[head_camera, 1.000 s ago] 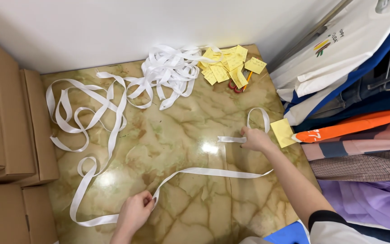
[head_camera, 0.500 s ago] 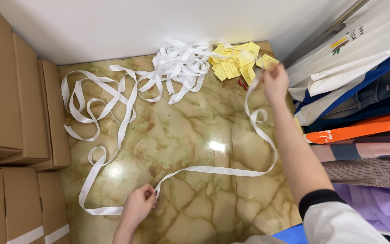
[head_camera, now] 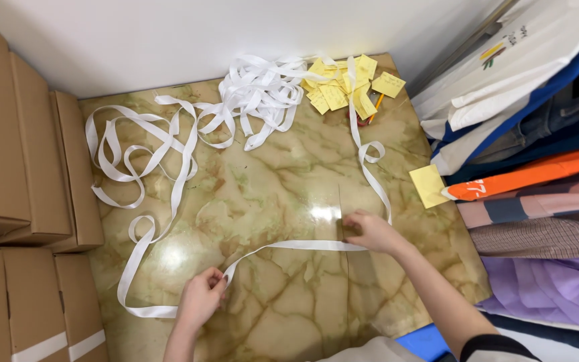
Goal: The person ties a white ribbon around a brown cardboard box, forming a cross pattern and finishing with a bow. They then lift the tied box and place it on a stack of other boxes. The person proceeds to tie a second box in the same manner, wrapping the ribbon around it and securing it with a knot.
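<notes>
head view, looking down on a glossy marbled green-and-tan floor tile (head_camera: 283, 181).

- left hand (head_camera: 201, 298): fingers curled shut, pinching a long flat white fabric ribbon (head_camera: 289, 246) at the fingertips (head_camera: 220, 280). ribbon lies flat on the tile to both sides of the pinch.
- right hand (head_camera: 368, 231): fingers bent down and closed, pressing the same ribbon to the tile; how tight the grip is cannot be told. fingertips (head_camera: 348, 228) point toward the left hand.
- ribbon, course: a nearly straight run lies between the two sets of fingers. beyond the right fingers it turns away from the person, loops once, and runs up toward the far edge of the tile. behind the left fingers it curves round close to the wrist, then runs off in loose coils on the outer side of the left hand.
- tangled heap of white ribbon (head_camera: 263, 90): well beyond both hands, at the far edge of the tile.
- pile of small yellow paper notes (head_camera: 343, 87): just beside the heap, far past the right fingers.
- single yellow paper note (head_camera: 429, 186): near the right hand, on its outer side, lying flat.
- brown cardboard boxes (head_camera: 15, 174): stacked well outside the left hand.
- folded garments in white, blue, orange, striped and purple (head_camera: 537, 181): piled outside the right hand.
</notes>
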